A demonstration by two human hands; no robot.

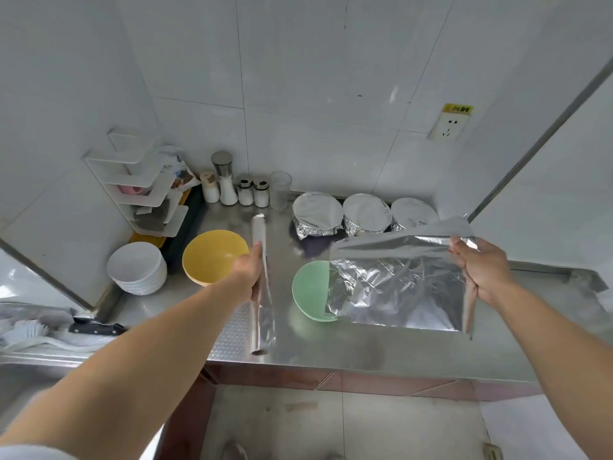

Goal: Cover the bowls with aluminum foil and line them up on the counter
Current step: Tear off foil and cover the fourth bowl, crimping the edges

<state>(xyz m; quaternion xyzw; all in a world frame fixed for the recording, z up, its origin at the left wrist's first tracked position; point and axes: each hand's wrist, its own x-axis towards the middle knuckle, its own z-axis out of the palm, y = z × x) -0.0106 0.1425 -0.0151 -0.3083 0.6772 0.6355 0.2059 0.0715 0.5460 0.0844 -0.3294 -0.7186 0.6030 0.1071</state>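
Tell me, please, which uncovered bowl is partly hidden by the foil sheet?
The green bowl: the foil sheet in the right hand overlaps its right side, while the yellow bowl sits fully exposed.

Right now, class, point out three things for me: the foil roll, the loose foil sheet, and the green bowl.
foil roll (260,283), head view, middle of the roll beside the left hand.
foil sheet (398,283), head view, centre of the crinkled sheet.
green bowl (310,288), head view, uncovered inside of the bowl.
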